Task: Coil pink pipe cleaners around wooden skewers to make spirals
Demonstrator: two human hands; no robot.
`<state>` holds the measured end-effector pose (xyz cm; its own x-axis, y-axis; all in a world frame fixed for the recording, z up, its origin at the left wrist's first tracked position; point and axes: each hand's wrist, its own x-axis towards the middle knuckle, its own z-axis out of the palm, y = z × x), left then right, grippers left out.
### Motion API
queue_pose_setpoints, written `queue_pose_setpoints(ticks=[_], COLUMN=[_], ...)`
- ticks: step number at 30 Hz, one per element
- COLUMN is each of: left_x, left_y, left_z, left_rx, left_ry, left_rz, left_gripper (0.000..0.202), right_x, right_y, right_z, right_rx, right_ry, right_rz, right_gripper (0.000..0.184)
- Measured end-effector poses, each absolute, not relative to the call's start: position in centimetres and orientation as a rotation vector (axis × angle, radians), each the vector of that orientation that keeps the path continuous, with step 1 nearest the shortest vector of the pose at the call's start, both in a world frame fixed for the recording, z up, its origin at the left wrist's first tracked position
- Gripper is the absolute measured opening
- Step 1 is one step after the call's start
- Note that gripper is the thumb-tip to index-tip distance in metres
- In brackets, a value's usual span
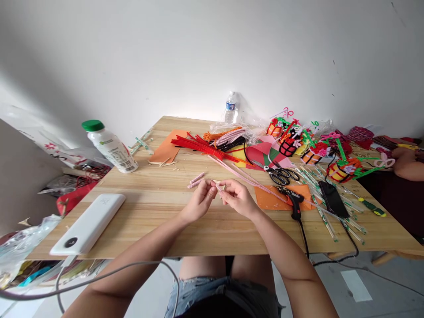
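Observation:
Over the middle of the table, my left hand and my right hand meet, with thumbs and fingers pinched together. Between their fingertips is a short length of pale pink pipe cleaner, and both hands grip it. A thin pale wooden stick shows at the right fingers; how it sits against the pipe cleaner is hard to make out. Just beyond my left hand lie two pink coiled pipe cleaner pieces. Loose pink pipe cleaners stretch across the wood behind my right hand.
Red pipe cleaners, scissors, a glue gun, a phone and a screwdriver lie beyond and right. Small decorated baskets stand behind. On the left are a bottle and a power bank. Another person's arm rests far right.

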<state>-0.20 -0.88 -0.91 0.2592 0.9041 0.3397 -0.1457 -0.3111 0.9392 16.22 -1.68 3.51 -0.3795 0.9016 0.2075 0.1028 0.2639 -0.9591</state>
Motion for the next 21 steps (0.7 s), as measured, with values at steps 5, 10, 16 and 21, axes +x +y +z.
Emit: queue_pose_setpoints(ticks=[5,10,16,21], left_x=[0.0,0.1,-0.1,-0.5], left_y=[-1.3,-1.5,-1.3,-1.1], left_z=[0.0,0.8,0.7,0.6], left_rx=[1.442,1.370,1.255,1.160], left_ry=[0.691,0.681,0.671,0.602], left_rz=[1.256,1.252,1.173,1.074], left_gripper=[0.029,0.033,0.037,0.037], right_x=[16.3,16.1,16.1,16.0], right_y=[-1.5,-1.6,-1.9,-2.0], right_z=[3.2,3.2,3.5,3.5], right_rx=[-0.930,-0.915,-0.900,-0.857], right_ry=[-1.692,-1.704,-1.725,-1.745], right_rz=[1.181,1.163,1.141,1.133], right_gripper=[0.028,0.024,0.022,0.018])
